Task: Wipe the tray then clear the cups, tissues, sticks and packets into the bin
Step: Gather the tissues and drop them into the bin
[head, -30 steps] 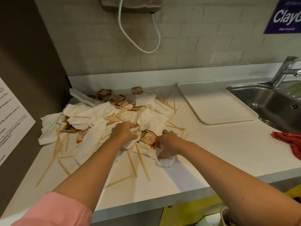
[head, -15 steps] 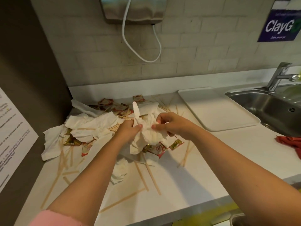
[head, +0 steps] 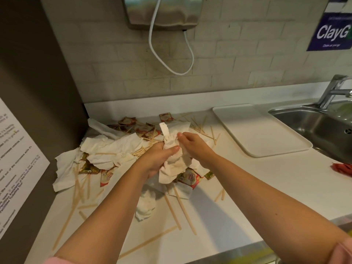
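Since a second ago we have lifted both hands off the counter [head: 266,187], and the loose sheets they were gathering are now bunched into one wad [head: 173,161], held above the heap. Our left hand [head: 157,159] curls round the wad from below, thumb laid across its front. Our right hand [head: 194,145] pinches its upper right side with bent fingers, and a strip of paper sticks up above both. The wad is white and crumpled, and hangs in folds over the middle of the counter.

Beneath and behind it more tissues [head: 112,147] spread toward the back-left corner, with red-and-white packets [head: 190,179] among them and pale sticks [head: 181,206] scattered toward the front edge. One small crumpled tissue [head: 145,204] lies just beside our left forearm. The tray [head: 261,130] sits flat and white at the back of the counter, just beside the sink [head: 314,126] — well apart from the heap. A red cloth [head: 342,168] lies at the counter's right edge. Our forearms hide part of the heap.
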